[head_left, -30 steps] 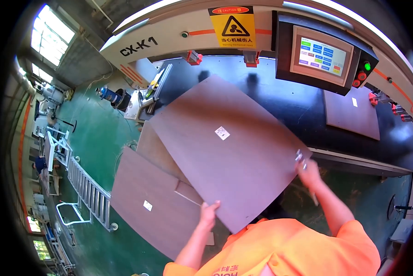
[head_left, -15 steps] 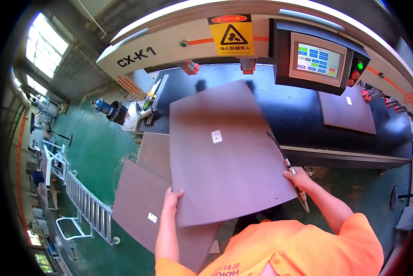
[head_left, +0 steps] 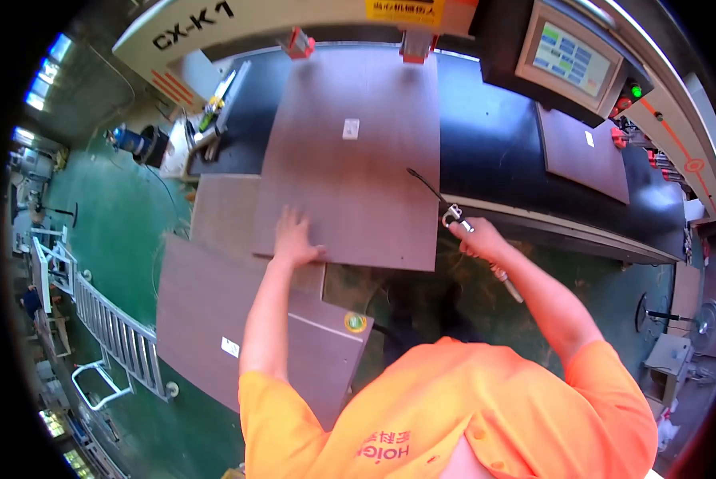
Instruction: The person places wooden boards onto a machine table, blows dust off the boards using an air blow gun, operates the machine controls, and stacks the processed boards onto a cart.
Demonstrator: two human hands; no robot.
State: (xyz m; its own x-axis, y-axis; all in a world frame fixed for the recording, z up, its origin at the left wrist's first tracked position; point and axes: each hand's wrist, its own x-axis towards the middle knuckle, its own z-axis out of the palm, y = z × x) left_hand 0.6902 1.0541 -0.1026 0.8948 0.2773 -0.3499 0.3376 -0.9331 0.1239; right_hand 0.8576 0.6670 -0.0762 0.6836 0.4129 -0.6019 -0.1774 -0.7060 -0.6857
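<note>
A large brown panel [head_left: 358,176] with a white label lies on the black machine table [head_left: 494,120], its near end sticking out past the table's edge. My left hand [head_left: 296,238] rests on the panel's near left corner, fingers spread. To the right of the panel, my right hand [head_left: 482,241] is wrapped round an air gun [head_left: 457,217], whose thin black nozzle points up and left over the panel's right edge. Two red and grey clamps [head_left: 298,45] hang over the panel's far part.
More brown panels [head_left: 206,311] are stacked at the lower left. Another panel [head_left: 585,152] lies on the table at right. The control screen [head_left: 569,60] hangs above. A ladder [head_left: 118,311] and a blue cylinder [head_left: 130,142] are on the left.
The large panel has turned straight and moved forward onto the table under the clamps. My left hand has opened flat on it; my right hand has left its edge, still holding the air gun.
</note>
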